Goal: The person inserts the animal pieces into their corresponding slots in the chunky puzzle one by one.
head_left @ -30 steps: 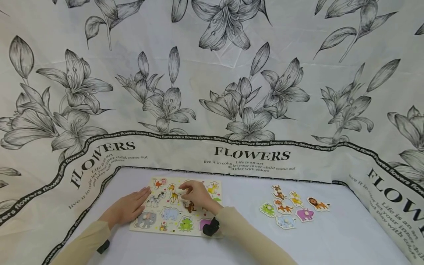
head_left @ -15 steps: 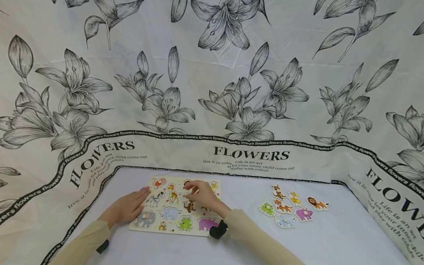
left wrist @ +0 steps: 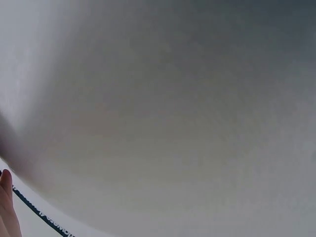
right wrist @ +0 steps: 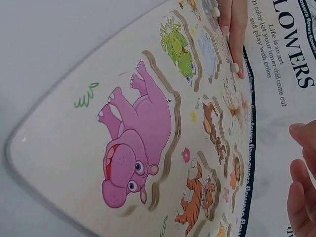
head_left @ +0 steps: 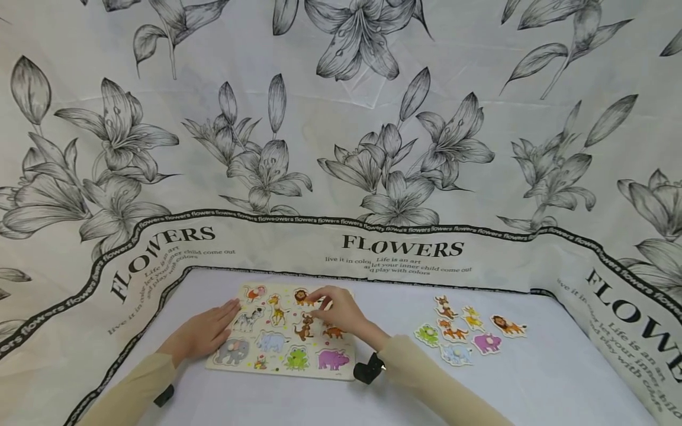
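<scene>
In the head view, a cream wooden animal puzzle board (head_left: 281, 371) lies on the white tabletop. My left hand (head_left: 205, 331) rests flat along its left edge, fingers straight. Only a bit of a hand (left wrist: 7, 207) shows in the left wrist view. Over the board's upper right is my right hand (head_left: 343, 310), thumb and fingers loosely bent, with no piece visible between them. The lion picture (head_left: 301, 297) and kangaroo picture (head_left: 305, 326) lie just left of its fingertips. In the right wrist view, the hippo picture (right wrist: 143, 118) is nearest, and white knobs (right wrist: 234, 67) stand on some far animals.
Right of the board lie several loose knobbed pieces, among them a lion (head_left: 508, 326), a purple hippo (head_left: 487, 343), a green frog (head_left: 427, 335) and a tiger (head_left: 453, 331). A flower-printed cloth (head_left: 288, 248) walls the table's back and sides. A small black camera (head_left: 367, 370) sits at my right wrist.
My right hand has moved right across the board, uncovering the lion, kangaroo and hippo pictures. My left hand stays at the board's left edge. The loose pieces lie as before.
</scene>
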